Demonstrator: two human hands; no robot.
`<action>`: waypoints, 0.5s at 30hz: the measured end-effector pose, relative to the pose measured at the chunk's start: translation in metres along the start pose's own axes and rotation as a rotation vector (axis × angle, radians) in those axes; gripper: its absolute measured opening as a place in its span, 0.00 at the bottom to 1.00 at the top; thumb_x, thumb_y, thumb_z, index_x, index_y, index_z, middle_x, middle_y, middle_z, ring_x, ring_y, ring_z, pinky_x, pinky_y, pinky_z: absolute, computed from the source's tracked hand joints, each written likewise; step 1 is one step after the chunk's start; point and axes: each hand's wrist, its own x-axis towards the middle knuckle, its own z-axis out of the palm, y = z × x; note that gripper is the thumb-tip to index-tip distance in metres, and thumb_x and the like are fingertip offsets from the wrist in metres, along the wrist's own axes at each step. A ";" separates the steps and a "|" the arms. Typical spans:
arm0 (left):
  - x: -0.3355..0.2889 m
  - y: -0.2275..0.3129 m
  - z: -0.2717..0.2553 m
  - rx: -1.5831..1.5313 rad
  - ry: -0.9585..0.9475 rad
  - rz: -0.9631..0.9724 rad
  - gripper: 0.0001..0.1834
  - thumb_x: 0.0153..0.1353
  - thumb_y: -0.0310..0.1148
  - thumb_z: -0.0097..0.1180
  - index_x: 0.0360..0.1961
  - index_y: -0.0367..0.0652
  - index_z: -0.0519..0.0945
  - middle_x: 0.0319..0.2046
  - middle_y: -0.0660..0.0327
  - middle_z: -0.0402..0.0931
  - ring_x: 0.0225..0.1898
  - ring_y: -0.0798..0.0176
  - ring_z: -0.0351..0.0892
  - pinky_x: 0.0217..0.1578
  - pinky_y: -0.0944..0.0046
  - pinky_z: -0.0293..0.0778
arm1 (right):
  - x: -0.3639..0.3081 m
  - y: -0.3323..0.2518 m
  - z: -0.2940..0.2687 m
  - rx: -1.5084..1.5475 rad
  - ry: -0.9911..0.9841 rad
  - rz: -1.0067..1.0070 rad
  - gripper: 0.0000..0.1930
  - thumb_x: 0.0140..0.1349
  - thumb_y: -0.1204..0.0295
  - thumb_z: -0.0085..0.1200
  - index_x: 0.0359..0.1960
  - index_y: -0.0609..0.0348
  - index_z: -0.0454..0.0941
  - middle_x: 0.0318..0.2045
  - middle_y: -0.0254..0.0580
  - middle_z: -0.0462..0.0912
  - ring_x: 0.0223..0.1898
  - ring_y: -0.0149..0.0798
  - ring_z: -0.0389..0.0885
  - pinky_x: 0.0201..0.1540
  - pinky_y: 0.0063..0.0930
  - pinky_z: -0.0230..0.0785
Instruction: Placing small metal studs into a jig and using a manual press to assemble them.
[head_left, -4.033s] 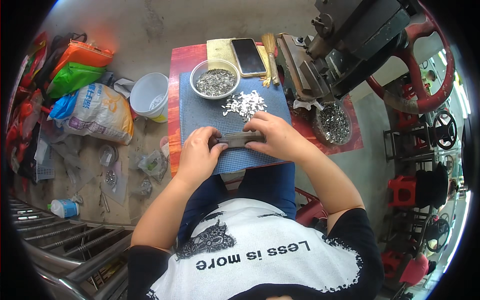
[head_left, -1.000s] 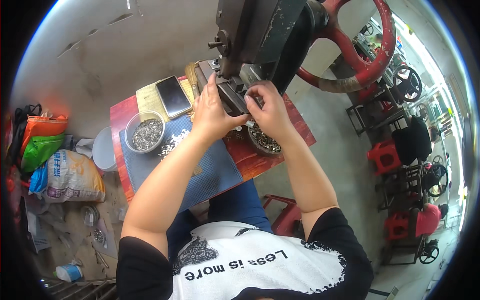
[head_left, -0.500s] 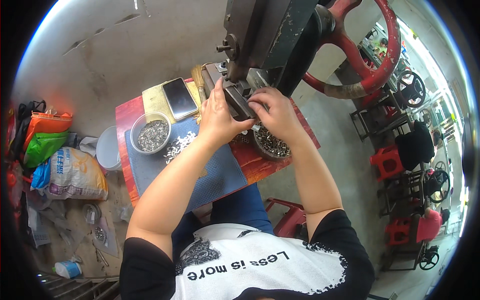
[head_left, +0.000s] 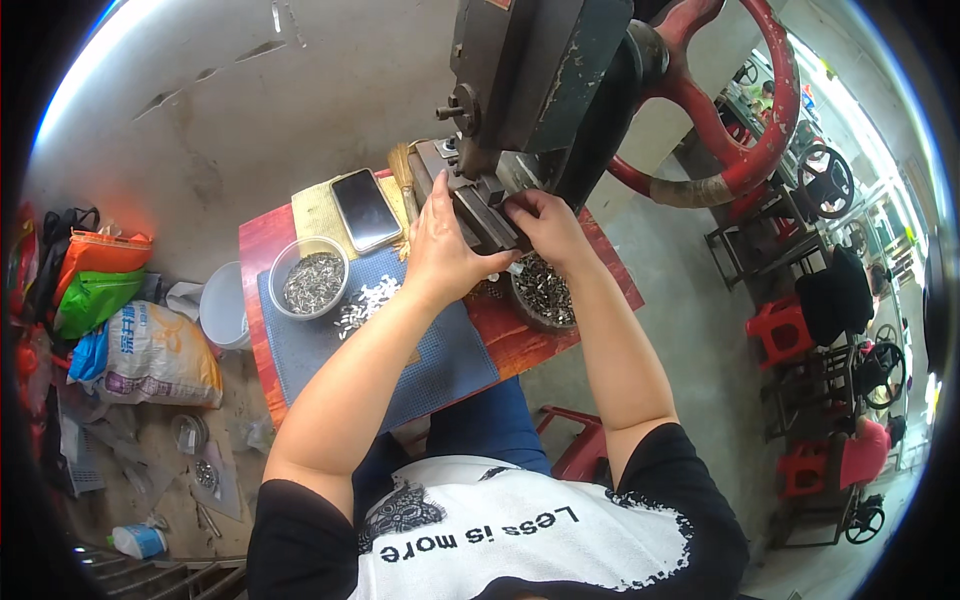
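A dark press machine (head_left: 540,80) with a big red handwheel (head_left: 745,165) stands in front of me. My left hand (head_left: 442,245) lies along the left side of the metal fixture (head_left: 483,215) under the press head, fingers straight and thumb stretched out toward the fixture's near end. At the fixture's right side is my right hand (head_left: 550,230), its fingers curled together close to the block; whatever they pinch is hidden. A round bowl (head_left: 545,318) of small metal pieces sits below my right wrist. Left of my left forearm, small white pieces (head_left: 368,303) lie on a blue mat (head_left: 440,370).
A clear tub (head_left: 337,245) of small metal pieces, a phone (head_left: 365,208) on a yellow cloth and a brush (head_left: 402,170) share the red table (head_left: 258,240). Sacks (head_left: 160,350) and a white bucket (head_left: 222,310) stand left. Red stools (head_left: 780,333) and other presses line the right.
My right hand has shifted slightly, its fingers now lower and more curled against the fixture's right side. My left hand keeps its place on the fixture. The whole view has shifted a little.
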 end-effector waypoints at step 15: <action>0.002 -0.002 0.002 -0.073 -0.002 -0.017 0.73 0.35 0.52 0.81 0.74 0.33 0.45 0.66 0.38 0.61 0.71 0.41 0.58 0.71 0.46 0.52 | -0.009 -0.025 -0.141 -0.580 1.521 -0.557 0.38 0.59 0.60 0.69 0.61 0.69 0.61 0.53 0.61 0.72 0.56 0.52 0.74 0.55 0.45 0.70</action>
